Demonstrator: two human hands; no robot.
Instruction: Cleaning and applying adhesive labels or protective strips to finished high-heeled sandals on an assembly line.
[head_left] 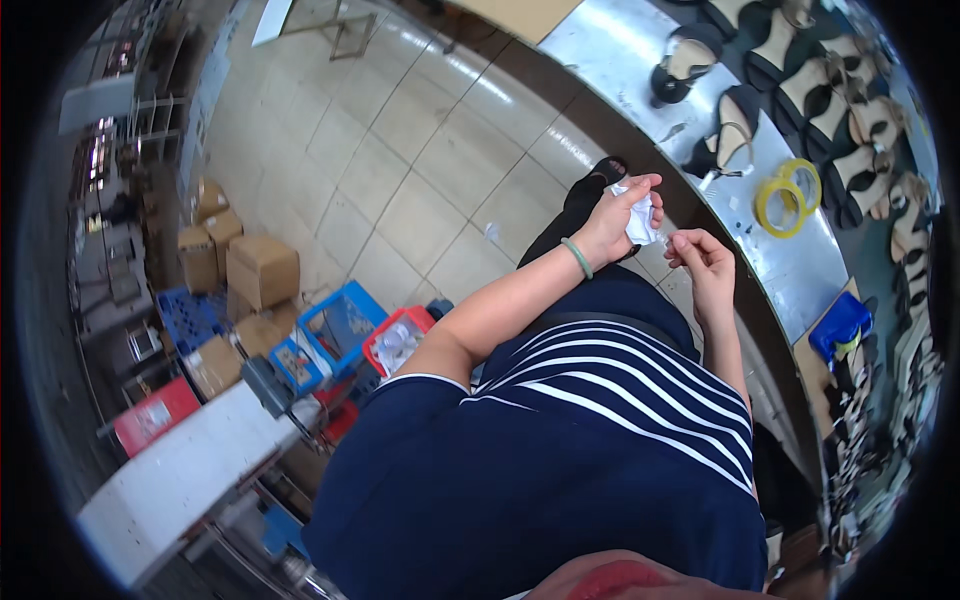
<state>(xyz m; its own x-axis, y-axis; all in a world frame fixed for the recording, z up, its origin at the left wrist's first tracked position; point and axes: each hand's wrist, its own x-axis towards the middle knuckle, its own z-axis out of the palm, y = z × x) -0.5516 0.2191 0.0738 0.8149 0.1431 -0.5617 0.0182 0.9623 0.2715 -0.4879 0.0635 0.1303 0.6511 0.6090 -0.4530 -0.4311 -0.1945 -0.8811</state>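
My left hand (606, 228), with a green bangle (577, 258) on its wrist, is closed round a crumpled white piece of paper or cloth (639, 217). Just to the right is my right hand (708, 268), its thumb and forefinger pinched together close to the lower edge of the white piece. Whatever those fingertips hold, if anything, is too small to make out. Both hands are in front of my body, beside the edge of a metal-topped table (640, 75).
On the table lie two yellow tape rolls (780, 207), a black sandal (688, 65) and a blue packet (840, 325). Many more sandals (825, 100) line the far right. Cardboard boxes (262, 270), a blue crate (345, 325) and a red bin (402, 338) stand at left, near a white bench (195, 465).
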